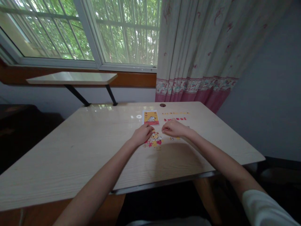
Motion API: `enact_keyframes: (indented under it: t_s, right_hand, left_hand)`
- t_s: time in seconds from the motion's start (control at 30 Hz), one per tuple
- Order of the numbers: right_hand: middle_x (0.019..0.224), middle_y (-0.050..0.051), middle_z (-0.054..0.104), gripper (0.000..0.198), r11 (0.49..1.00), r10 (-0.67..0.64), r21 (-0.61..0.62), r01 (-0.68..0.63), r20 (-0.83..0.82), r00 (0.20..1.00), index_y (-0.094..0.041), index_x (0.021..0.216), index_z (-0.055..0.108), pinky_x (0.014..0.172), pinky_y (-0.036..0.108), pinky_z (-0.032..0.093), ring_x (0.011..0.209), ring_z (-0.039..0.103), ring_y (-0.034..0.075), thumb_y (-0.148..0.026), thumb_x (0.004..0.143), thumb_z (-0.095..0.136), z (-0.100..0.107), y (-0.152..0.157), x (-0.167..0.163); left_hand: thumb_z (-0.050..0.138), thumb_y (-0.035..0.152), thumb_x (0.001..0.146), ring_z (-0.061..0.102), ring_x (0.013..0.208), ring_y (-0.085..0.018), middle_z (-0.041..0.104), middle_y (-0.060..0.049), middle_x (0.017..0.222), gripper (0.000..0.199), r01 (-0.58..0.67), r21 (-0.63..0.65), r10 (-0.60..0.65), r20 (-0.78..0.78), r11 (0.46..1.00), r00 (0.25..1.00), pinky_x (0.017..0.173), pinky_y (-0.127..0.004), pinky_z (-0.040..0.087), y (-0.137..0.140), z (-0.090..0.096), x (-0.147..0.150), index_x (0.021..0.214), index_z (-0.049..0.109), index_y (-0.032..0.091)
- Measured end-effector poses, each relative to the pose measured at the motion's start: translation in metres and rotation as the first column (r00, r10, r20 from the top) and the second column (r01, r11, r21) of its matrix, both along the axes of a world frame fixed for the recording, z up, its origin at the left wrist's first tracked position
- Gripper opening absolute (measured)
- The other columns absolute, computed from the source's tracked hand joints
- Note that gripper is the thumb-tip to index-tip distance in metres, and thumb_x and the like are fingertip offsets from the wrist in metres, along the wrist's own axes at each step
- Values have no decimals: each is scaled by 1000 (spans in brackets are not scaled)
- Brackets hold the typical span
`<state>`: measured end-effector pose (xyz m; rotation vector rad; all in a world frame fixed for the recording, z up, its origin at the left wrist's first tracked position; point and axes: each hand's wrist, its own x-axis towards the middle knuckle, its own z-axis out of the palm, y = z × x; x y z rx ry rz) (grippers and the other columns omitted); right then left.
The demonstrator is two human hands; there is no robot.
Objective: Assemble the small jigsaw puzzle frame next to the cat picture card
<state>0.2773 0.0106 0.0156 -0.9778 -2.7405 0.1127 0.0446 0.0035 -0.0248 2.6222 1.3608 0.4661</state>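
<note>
Right sleeve: pale, short, creased, ending near elbow, past the worktop's near edge. Left hand, right hand, both forearms bare. Pale cloth, also past worktop edge; lap dark, garment too dim to tell.

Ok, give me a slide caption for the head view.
Left hand at a pile of small colourful pieces, right hand near a row of red pieces.

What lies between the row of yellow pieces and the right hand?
In the head view, a row of red pieces lies between the row of yellow pieces and the right hand.
</note>
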Motion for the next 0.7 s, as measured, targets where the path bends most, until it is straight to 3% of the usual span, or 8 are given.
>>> enact_keyframes:
  t_s: [0.23,0.33,0.43,0.57,0.7]
  right_hand:
    - [83,4,70,16,997,-69,30,73,-114,991,-20,89,69,74,27,34,79,60,16,-25,85,54,-24,-11,-26]
    - [84,4,69,16,992,-104,57,116,-180,978,-20,90,67,75,29,34,82,60,17,-28,86,55,-29,-14,-27]
    - [86,4,68,20,982,-114,110,151,-287,951,-20,98,65,77,30,36,85,59,18,-31,84,58,-28,-17,-25]
    - [88,5,67,25,976,-64,169,136,-376,924,-21,104,64,78,30,37,86,58,18,-36,86,56,-23,-21,-23]
    - [82,4,67,25,971,-44,199,134,-398,916,-23,102,65,77,30,36,81,58,17,-39,88,53,-19,-24,-24]
  left_hand:
    - [53,21,81,55,86,-19,59,-7,91,9,42,-62,-28,207,997,978,77,-30,45,1,1,-3,84,59,16]
    - [56,23,78,54,70,-15,60,-2,75,8,41,-133,9,354,990,935,66,-27,45,-2,4,-3,75,58,16]
    - [59,32,76,51,57,-12,59,1,63,17,15,-257,133,545,966,828,54,-23,41,-5,9,-2,73,59,15]
    - [67,34,69,60,62,-14,65,-4,66,21,122,-378,212,725,918,655,59,-24,46,-9,19,1,70,61,14]
    - [73,33,64,62,64,-15,67,-4,66,23,179,-429,248,762,885,598,61,-26,48,-11,22,3,69,63,13]
